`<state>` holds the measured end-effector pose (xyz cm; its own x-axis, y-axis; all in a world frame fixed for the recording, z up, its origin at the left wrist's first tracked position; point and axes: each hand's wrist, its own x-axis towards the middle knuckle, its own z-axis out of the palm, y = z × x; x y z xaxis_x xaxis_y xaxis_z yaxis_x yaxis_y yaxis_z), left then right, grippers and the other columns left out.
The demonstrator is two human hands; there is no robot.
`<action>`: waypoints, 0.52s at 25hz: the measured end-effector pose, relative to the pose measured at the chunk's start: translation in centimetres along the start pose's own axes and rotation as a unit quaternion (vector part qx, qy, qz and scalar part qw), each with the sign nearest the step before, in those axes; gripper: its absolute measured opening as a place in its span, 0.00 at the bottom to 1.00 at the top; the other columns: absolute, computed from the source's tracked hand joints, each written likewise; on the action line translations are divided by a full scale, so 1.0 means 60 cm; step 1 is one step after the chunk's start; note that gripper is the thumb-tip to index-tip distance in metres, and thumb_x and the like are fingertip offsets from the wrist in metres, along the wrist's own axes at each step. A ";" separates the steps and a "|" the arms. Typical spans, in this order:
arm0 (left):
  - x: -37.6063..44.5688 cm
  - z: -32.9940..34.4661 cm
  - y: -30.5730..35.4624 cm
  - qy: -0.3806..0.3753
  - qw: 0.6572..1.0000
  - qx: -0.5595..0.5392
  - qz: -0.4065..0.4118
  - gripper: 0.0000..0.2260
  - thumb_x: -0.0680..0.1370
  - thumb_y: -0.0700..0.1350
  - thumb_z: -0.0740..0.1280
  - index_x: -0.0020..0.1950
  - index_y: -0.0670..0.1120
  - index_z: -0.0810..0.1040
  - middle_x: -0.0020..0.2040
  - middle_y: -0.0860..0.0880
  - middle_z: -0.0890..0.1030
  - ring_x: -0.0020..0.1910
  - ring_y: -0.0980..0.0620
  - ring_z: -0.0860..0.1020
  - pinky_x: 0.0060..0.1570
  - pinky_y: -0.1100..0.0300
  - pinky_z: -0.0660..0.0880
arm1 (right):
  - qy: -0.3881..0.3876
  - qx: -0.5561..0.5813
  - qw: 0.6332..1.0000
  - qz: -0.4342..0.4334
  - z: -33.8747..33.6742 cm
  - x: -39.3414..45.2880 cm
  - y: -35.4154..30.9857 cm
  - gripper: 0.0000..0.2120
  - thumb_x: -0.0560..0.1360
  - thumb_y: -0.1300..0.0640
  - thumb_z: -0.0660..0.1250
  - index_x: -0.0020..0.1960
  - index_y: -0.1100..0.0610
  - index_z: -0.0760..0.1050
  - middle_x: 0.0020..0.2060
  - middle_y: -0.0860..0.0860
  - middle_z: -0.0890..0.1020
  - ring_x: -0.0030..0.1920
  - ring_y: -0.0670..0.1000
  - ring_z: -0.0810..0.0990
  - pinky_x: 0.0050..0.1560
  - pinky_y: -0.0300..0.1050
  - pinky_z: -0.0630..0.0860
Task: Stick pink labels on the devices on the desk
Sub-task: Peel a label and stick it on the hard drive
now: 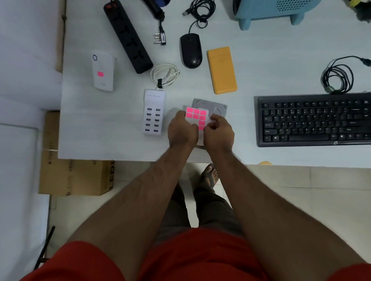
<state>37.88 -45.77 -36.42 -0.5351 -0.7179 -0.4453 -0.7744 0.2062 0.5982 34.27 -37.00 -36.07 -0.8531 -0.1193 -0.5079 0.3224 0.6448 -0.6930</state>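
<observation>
The sheet of pink labels (197, 117) is held above the near part of the worktop (286, 67), gripped at its left edge by the left hand (182, 130), while the right hand (218, 131) is curled against its lower right part, fingertips pinched as if a label is being lifted; whether one is already free cannot be told. The sheet is judged light, thin and floppy, so support from the left hand is needed while a label is peeled. Each label is likely flimsy and sticky on the back, best taken by one corner so it is not folded onto itself.

Directly beneath the hands lies a grey hard drive (213, 107), partly hidden. Just left of the left hand sits a white multi-port USB charger (153, 112), unlabelled as far as can be seen. Farther left and away, a white adapter (103, 70) already carries a pink label. Beyond the hands lie an orange box-shaped device (222, 70), a black mouse (191, 50) and a black power strip (128, 36). To the right of the right hand lies a keyboard (323, 119), near but apart.

The worktop's near edge runs just under the wrists, so little room is left toward the body; open surface is available between the charger and the adapter.
</observation>
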 end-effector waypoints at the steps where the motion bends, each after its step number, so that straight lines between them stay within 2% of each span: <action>1: -0.005 -0.001 0.001 0.006 1.000 -0.024 -0.002 0.14 0.73 0.39 0.70 0.58 0.42 0.76 0.54 0.42 0.82 0.52 0.42 0.80 0.51 0.51 0.79 | -0.005 0.014 1.000 0.003 -0.004 -0.001 0.000 0.19 0.77 0.62 0.64 0.68 0.57 0.76 0.54 0.52 0.82 0.50 0.48 0.78 0.52 0.42 0.76; 3: -0.013 -0.007 0.005 0.026 0.997 -0.072 -0.004 0.13 0.72 0.37 0.68 0.56 0.42 0.78 0.52 0.43 0.83 0.50 0.44 0.81 0.50 0.52 0.79 | -0.022 0.058 0.998 0.025 -0.008 0.001 0.001 0.19 0.78 0.62 0.64 0.68 0.57 0.75 0.52 0.49 0.80 0.51 0.49 0.78 0.54 0.45 0.79; 5: -0.021 -0.014 0.008 0.045 0.993 -0.109 0.003 0.13 0.72 0.36 0.66 0.56 0.42 0.79 0.51 0.44 0.83 0.48 0.46 0.80 0.49 0.54 0.79 | -0.063 0.119 0.988 0.072 -0.012 0.002 -0.007 0.17 0.78 0.60 0.64 0.67 0.58 0.75 0.51 0.49 0.78 0.51 0.51 0.78 0.51 0.45 0.78; 6: -0.026 -0.019 0.011 0.051 0.991 -0.123 0.007 0.14 0.72 0.35 0.65 0.56 0.42 0.79 0.51 0.44 0.83 0.49 0.47 0.80 0.50 0.54 0.79 | -0.088 0.155 0.979 0.100 -0.015 0.002 -0.015 0.15 0.79 0.59 0.64 0.64 0.58 0.77 0.50 0.50 0.79 0.48 0.51 0.78 0.47 0.44 0.78; 8: -0.037 -0.028 0.016 0.036 0.989 -0.145 0.007 0.15 0.72 0.35 0.64 0.57 0.43 0.79 0.53 0.45 0.83 0.52 0.47 0.80 0.54 0.52 0.78 | -0.129 0.224 0.954 0.155 -0.027 -0.005 -0.028 0.07 0.79 0.58 0.65 0.51 0.58 0.80 0.43 0.53 0.80 0.41 0.53 0.78 0.40 0.43 0.76; 9: -0.043 -0.034 0.019 0.021 0.988 -0.152 0.006 0.15 0.73 0.35 0.63 0.58 0.43 0.79 0.54 0.45 0.83 0.53 0.47 0.80 0.55 0.52 0.78 | -0.142 0.249 0.942 0.175 -0.033 -0.011 -0.033 0.06 0.79 0.58 0.65 0.46 0.57 0.80 0.42 0.54 0.81 0.40 0.54 0.79 0.41 0.46 0.76; 11: -0.059 -0.054 0.027 -0.006 0.987 -0.161 0.011 0.15 0.74 0.35 0.62 0.58 0.43 0.79 0.54 0.45 0.83 0.53 0.47 0.80 0.55 0.52 0.78 | -0.153 0.291 0.924 0.194 -0.048 -0.028 -0.039 0.05 0.78 0.58 0.66 0.45 0.56 0.80 0.42 0.56 0.82 0.40 0.56 0.80 0.45 0.51 0.77; 13: -0.073 -0.075 0.033 -0.019 0.987 -0.156 0.020 0.14 0.75 0.34 0.61 0.58 0.43 0.79 0.54 0.45 0.82 0.53 0.47 0.80 0.53 0.55 0.77 | -0.157 0.308 0.920 0.183 -0.064 -0.044 -0.040 0.03 0.77 0.60 0.67 0.46 0.57 0.80 0.41 0.56 0.84 0.40 0.55 0.80 0.44 0.49 0.78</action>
<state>40.20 -45.22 -30.31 -0.5807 -0.6860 -0.4383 -0.6141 0.0157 0.7890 34.14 -35.34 -31.09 -0.5109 -0.2543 -0.8211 0.8188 0.1469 -0.5550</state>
